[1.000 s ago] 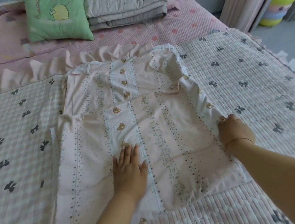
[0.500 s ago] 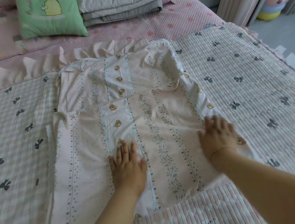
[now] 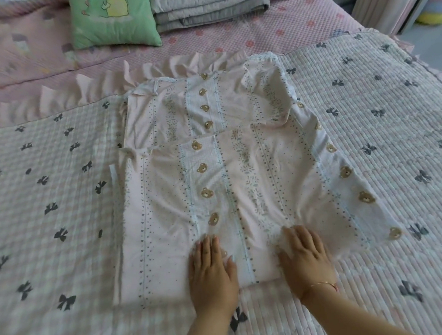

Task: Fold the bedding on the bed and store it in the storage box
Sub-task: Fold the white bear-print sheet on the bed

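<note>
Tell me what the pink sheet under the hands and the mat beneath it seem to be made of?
The pink sheet looks like thin, soft woven cotton, matte: it wrinkles and lies limp. The mat looks like quilted padded fabric, given its stitched ridges and printed bows. Neither fibre can be confirmed by sight.

A pink bear-print pillowcase (image 3: 242, 181), folded over on itself, is lying flat on a bow-patterned quilted bed cover (image 3: 370, 129). The left hand (image 3: 212, 271) is pressing palm-down on its near edge with fingers straight, and the right hand (image 3: 305, 260), wearing a thin bracelet (image 3: 325, 283), is resting flat just to the right of it on the same edge. At the far side, a green cartoon cushion (image 3: 113, 17) is sitting beside a stack of folded grey blankets (image 3: 210, 7) on a pink sheet (image 3: 270, 31).
</note>
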Tool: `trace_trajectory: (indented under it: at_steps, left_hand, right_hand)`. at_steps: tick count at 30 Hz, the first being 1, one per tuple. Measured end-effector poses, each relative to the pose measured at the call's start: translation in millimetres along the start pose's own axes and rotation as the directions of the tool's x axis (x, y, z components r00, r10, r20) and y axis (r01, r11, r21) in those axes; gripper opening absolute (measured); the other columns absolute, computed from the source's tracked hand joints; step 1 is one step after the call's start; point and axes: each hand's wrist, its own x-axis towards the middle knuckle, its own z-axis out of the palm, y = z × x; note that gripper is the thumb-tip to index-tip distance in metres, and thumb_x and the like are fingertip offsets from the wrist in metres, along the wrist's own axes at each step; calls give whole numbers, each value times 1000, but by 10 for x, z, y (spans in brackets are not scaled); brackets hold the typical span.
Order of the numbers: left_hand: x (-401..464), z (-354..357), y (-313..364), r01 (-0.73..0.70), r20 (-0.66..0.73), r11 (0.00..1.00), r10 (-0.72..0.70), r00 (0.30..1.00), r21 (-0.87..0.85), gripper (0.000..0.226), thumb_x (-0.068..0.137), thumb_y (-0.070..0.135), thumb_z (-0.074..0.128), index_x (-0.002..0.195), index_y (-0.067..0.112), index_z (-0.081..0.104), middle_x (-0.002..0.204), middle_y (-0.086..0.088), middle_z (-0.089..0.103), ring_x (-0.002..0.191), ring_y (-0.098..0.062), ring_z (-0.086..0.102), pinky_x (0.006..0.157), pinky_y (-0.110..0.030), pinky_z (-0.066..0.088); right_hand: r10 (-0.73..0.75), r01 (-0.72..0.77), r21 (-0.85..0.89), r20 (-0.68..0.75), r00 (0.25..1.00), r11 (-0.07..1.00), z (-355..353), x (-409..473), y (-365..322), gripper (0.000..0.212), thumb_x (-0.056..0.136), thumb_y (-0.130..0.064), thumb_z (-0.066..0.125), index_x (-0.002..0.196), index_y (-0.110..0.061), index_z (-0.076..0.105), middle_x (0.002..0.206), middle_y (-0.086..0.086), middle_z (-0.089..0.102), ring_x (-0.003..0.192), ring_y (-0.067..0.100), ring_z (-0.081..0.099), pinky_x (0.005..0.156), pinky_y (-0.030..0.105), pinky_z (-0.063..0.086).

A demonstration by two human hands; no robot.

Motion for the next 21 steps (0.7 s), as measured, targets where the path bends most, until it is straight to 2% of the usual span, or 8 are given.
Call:
trace_trajectory:
  at_steps: [3, 5, 8, 10, 11, 14, 17, 21]
  left_hand:
    - [-276, -57, -17, 146, -152, 969, -178, 972, -198, 38, 83, 26, 70, 117, 9, 66, 122, -10, 64, 113, -32, 58, 99, -38, 44]
    - [-395, -237, 30, 412, -68, 814, -478, 876, -410, 35, 81, 28, 68, 104, 2, 64, 104, -14, 62, 99, -35, 58, 86, -41, 51]
    - [-367, -556, 94, 740, 298, 160, -844, 445, -653, 64, 83, 34, 70, 122, -9, 42, 119, -26, 53, 103, -43, 58, 79, -43, 50]
    - [-239, -683, 55, 705, 516, -232, -828, 219, -671, 80, 79, 38, 76, 130, -7, 36, 126, -25, 53, 103, -41, 59, 78, -44, 50]
    - [-160, -724, 19, 622, 588, -364, -785, 197, -694, 78, 77, 39, 78, 130, -3, 41, 125, -21, 56, 99, -37, 61, 76, -41, 51]
    - [20, -816, -92, 415, 693, -559, -628, 353, -718, 54, 78, 25, 79, 120, 5, 53, 118, -13, 61, 87, -26, 62, 70, -38, 55]
    - [111, -1020, -90, 412, 594, -434, -665, 454, -801, 45, 79, 21, 79, 114, 6, 54, 116, -13, 58, 95, -29, 61, 80, -42, 56]
    - [36, -1420, 59, 339, 471, -329, -669, 575, -881, 32, 82, 16, 76, 106, 7, 58, 101, -9, 61, 88, -25, 63, 80, -41, 56]
  right_hand:
    - [363, -320, 279, -117, 925, 905, -100, -186, 1, 44, 88, -42, 54, 127, -22, 49, 134, 6, 43, 124, 26, 35, 107, 36, 28]
    - [655, -571, 498, 9, 756, 653, -243, -217, -30, 60, 84, -39, 64, 129, -6, 44, 134, 19, 42, 126, 33, 37, 105, 42, 29]
    - [817, -684, 723, 335, 470, 97, -357, -67, 70, 91, 73, -47, 73, 135, 3, 29, 128, 26, 47, 110, 39, 53, 78, 45, 43]
    - [718, -592, 796, 487, 497, -130, -385, 41, 168, 103, 60, -61, 74, 136, -3, 35, 123, 20, 55, 91, 32, 60, 68, 38, 48]
    - [641, -530, 815, 539, 546, -234, -414, 102, 197, 93, 65, -60, 72, 135, -6, 41, 121, 15, 58, 86, 28, 61, 68, 37, 51]
    - [497, -354, 835, 539, 680, -421, -731, 176, 141, 42, 89, -27, 65, 125, -10, 53, 104, 9, 65, 80, 22, 64, 76, 38, 55]
    - [458, -300, 895, 431, 778, -331, -1023, 186, 29, 29, 93, -17, 60, 119, -6, 53, 88, 9, 63, 72, 21, 61, 87, 41, 53]
    - [430, -239, 943, 320, 844, -232, -1361, 32, -109, 32, 94, -19, 58, 122, -7, 51, 108, 12, 61, 89, 26, 60, 94, 44, 50]
